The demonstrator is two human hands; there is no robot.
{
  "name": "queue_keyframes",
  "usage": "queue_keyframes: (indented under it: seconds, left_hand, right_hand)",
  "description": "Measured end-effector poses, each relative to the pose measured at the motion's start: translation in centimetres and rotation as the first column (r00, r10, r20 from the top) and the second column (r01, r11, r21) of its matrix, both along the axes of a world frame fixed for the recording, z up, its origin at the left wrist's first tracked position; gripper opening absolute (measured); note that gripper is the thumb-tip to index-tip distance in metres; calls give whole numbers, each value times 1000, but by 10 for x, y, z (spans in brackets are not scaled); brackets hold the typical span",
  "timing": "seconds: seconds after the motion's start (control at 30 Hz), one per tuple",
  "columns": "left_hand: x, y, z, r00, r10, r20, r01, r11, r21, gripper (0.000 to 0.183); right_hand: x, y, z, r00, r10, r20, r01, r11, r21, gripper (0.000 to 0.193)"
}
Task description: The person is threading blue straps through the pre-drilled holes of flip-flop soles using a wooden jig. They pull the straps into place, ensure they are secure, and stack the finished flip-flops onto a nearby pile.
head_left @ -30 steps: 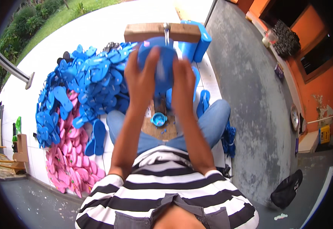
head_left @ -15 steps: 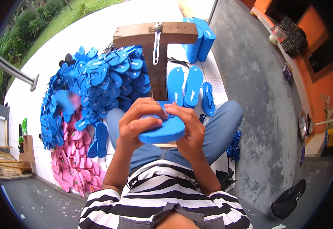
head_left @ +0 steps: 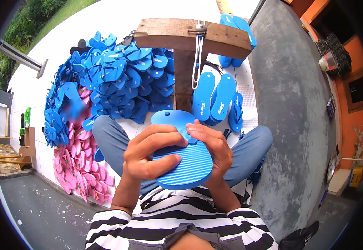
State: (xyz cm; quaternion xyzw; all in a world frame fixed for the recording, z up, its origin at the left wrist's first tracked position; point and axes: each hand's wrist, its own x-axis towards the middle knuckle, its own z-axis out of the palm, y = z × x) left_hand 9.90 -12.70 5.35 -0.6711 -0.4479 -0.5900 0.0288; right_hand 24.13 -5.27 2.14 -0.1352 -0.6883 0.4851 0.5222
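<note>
Between my two hands, above my lap, is a blue flip-flop (head_left: 185,168) with its ribbed face turned up toward me. A small dark blue plug shows near its far end, and another sits close to my fingertips. My left hand (head_left: 150,152) grips its left side, fingers bent over the ribbed face. My right hand (head_left: 214,148) wraps the right edge, fingertips pressing beside the nearer plug. Just beyond stands a T-shaped wooden post (head_left: 184,75), with a white cord loop (head_left: 198,62) hanging from a metal fitting on its crossbar.
A large heap of blue flip-flops (head_left: 119,71) lies at the left, with pink flip-flops (head_left: 81,160) nearer me. Right of the post are two blue soles (head_left: 203,98) and a strapped flip-flop (head_left: 236,112). Stacked blue soles (head_left: 244,31) stand behind the crossbar.
The flip-flop has tilted so its ribbed face now shows, where before it was seen more edge-on. Both hands still hold it, somewhat lower in view. The view itself has shifted a little.
</note>
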Motion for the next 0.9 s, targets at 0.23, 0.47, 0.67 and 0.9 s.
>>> queue_keyframes:
  seconds: [0.23,0.47,0.67,0.9]
  left_hand:
    - [-14,7,-7,999,50,21,-49,997,-60,36]
    - [-25,16,-13,960,110,259,-55,976,-210,43]
    - [-32,20,-29,567,248,785,135,912,-386,36]
    - [-56,14,-59,281,202,938,292,913,-285,37]
  right_hand:
    - [-17,4,-6,999,-14,33,17,995,-101,29]
    - [-20,26,6,938,-54,342,13,993,120,54]
    - [-14,52,-2,928,163,337,-140,986,-91,50]
    - [28,57,-75,872,391,295,-61,683,-728,39]
